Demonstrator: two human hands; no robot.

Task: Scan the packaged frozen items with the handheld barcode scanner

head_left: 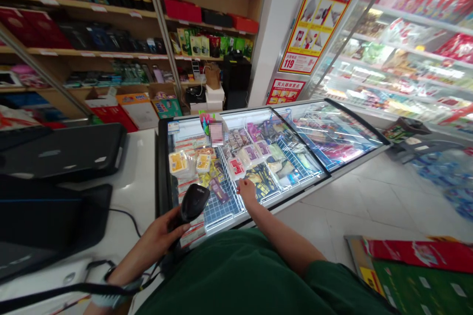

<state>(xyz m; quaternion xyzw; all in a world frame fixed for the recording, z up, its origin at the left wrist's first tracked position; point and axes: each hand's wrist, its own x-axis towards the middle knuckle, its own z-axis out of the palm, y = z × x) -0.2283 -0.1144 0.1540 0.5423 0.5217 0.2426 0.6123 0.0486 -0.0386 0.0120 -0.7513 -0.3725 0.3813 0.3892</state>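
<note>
My left hand (168,230) is wrapped round the grip of a black barcode scanner (195,202), its head tilted up over the near left corner of the chest freezer (159,177). My right hand (247,191) hovers above the freezer's front part with curled fingers, and nothing shows in it. Under the glass lie white trays with yellow food (179,162), a red-labelled pack (236,167), purple-labelled packs (254,151) and dark bags with yellow print (260,180). A colourful bag (204,120) with a blurred patch beside it sits at the freezer's far left.
A counter (138,172) on the left carries black checkout machines (62,150) and a cable (129,214). Shelves (121,12) with bottles and boxes line the back. A glass-front display (414,54) stands at right. Green and red boxes (417,275) are at lower right.
</note>
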